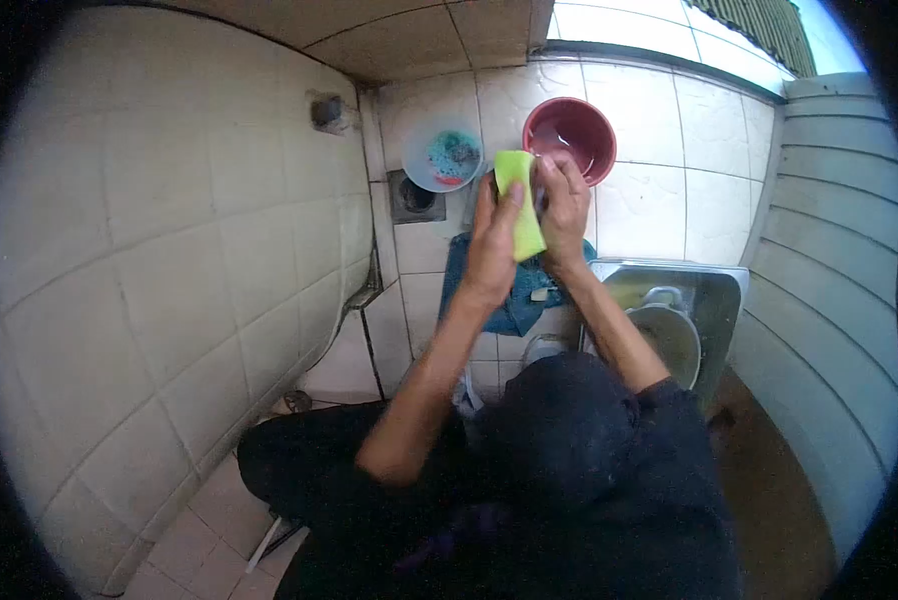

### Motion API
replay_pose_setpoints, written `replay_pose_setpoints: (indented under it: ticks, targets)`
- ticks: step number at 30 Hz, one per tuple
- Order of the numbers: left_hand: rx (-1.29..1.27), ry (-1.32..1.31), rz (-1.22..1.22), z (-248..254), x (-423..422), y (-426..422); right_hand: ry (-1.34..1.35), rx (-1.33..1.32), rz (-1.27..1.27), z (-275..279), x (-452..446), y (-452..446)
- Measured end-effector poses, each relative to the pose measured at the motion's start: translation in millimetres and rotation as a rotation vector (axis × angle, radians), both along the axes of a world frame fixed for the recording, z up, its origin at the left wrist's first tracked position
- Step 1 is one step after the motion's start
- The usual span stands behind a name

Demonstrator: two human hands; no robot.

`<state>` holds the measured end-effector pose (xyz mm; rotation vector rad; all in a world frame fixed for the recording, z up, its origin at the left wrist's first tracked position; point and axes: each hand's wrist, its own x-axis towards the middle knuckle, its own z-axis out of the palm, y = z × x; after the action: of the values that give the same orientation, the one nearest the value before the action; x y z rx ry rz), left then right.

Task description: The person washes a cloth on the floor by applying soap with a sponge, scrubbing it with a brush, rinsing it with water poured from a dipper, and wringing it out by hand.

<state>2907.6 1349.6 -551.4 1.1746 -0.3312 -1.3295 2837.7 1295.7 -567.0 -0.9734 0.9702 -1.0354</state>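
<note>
A bright yellow-green flat block (525, 222), too indistinct for me to name its kind, is held upright over the floor. My left hand (494, 245) grips its left side, with the thumb across its face. Close to its right edge, my right hand (566, 205) has its fingers curled. A small greyish patch shows between that hand and the block; what the fingers hold is hidden. Beneath both hands lies a dark blue-green cloth or bag (514, 300) on the tiles.
Beyond my hands stand a red bucket (609, 130) and a pale bowl (416, 165) with bluish foamy contents and something red. A floor drain (399, 205) is beside the bowl. To the right, a metal basin (734, 285) holds a round pot (691, 350). Walls rise on both sides.
</note>
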Motion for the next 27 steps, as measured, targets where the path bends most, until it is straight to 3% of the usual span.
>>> replay_pose_setpoints:
  ticks: [1, 3, 5, 6, 9, 10, 13, 17, 19, 21, 23, 24, 26, 27]
  targets:
    - [-0.031, -0.152, 0.05, -3, -11, 4, -0.053, -0.037, -0.181, 1, 11, -1]
    - [-0.028, -0.231, 0.022, 2, -20, 14, -0.025, 0.023, -0.072, -14, 8, -3]
    - [0.008, -0.58, -0.1, 1, -28, 25, -0.424, 0.466, -0.026, -27, 13, -6]
    - [-0.048, -0.754, -0.069, -5, -29, 24, -0.316, 0.317, 0.045, -30, 16, -2]
    - [-0.042, -0.803, 0.042, -13, -6, 10, -0.36, 0.12, 0.249, -19, 19, 22]
    - [0.029, -0.684, 0.098, -11, 4, 4, -0.359, 0.362, 0.293, -4, 14, 31]
    - [0.108, -0.809, -0.023, -14, 5, 11, -0.524, 0.598, 0.264, 8, 11, 26]
    - [-0.177, -1.12, -0.047, 6, -33, 25, -0.723, 0.636, 0.241, -24, 4, 7]
    - [-0.147, -1.22, -0.101, 8, -30, 29, -0.869, 0.696, 0.217, -40, -3, 13]
    - [-0.146, -1.317, -0.174, 5, -27, 29, -0.791, 0.636, 0.292, -85, -18, 29]
    - [-0.025, -1.087, -0.304, 0, -22, 25, -0.722, 0.56, 0.371, -115, -21, 37]
    - [-0.026, -1.09, -0.302, 0, -25, 28, -0.689, 0.518, 0.413, -120, -19, 38]
    - [-0.136, -1.275, -0.295, 2, -41, 39, 0.272, 0.04, 0.477, -98, -24, 29]
    - [-0.131, -1.274, -0.297, 1, -49, 43, 0.272, 0.045, 0.478, -91, -18, 29]
